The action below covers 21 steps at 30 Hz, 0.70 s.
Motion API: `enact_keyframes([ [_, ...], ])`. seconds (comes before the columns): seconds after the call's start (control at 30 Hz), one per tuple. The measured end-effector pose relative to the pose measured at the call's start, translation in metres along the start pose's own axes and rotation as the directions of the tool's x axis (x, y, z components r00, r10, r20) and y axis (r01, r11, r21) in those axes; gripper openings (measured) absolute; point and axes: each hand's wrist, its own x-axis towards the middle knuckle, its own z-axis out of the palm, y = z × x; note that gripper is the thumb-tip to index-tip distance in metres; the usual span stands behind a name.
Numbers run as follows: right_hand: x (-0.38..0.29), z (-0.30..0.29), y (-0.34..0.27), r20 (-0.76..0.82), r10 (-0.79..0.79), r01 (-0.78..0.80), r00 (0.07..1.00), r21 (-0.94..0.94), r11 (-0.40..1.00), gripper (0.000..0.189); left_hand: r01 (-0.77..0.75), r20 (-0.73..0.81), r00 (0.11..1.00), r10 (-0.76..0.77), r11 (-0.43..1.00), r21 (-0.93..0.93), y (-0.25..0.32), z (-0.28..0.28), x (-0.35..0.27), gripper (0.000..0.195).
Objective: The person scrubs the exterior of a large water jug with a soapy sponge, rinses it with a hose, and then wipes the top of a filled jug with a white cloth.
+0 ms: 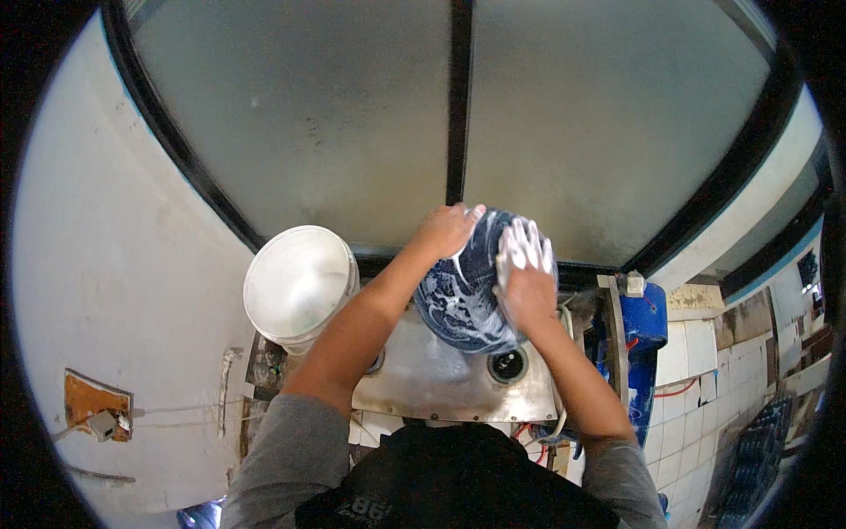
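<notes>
A dark blue round object [462, 297], perhaps a basin or a lid, is streaked with white suds and tilted up over a metal worktop [423, 377]. My left hand [449, 230] grips its upper left rim, with foam on the fingers. Pressed flat on its right part is my right hand [527, 274], its foam-covered fingers spread and pointing up. The fingers of my left hand that lie behind the rim are hidden. Just below the object, a round dark opening [507, 366] shows in the metal top.
A white plastic bucket [297, 284] stands at the left, beside my left forearm. Behind the worktop rises a frosted window with a black frame [457, 99]. A blue plastic drum [642, 317] is at the right, near white tiles [687, 410]. Cables run along the left wall.
</notes>
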Motion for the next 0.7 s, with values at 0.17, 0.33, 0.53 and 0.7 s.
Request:
enact_keyframes([
  [0.17,-0.022,0.026,-0.06,-0.08,-0.192,0.194,0.978,0.023,0.981,0.064,0.169,-0.084,0.982,-0.171,0.985,-0.03,0.004,0.017,0.013,0.072],
  [0.33,-0.082,0.038,-0.019,-0.275,-0.016,0.049,0.961,0.111,0.993,0.051,0.121,-0.053,0.991,-0.122,0.992,-0.02,0.01,-0.004,-0.009,0.086],
  [0.53,-0.06,0.167,0.104,0.023,0.724,-0.239,0.69,0.95,0.198,0.043,0.053,-0.065,0.996,-0.057,0.997,-0.06,-0.008,-0.017,-0.028,0.097],
  [0.7,-0.12,0.358,0.204,0.728,0.508,-0.301,0.46,0.666,-0.682,0.048,-0.036,-0.046,0.998,0.03,0.991,-0.133,0.004,0.006,-0.013,0.09],
])
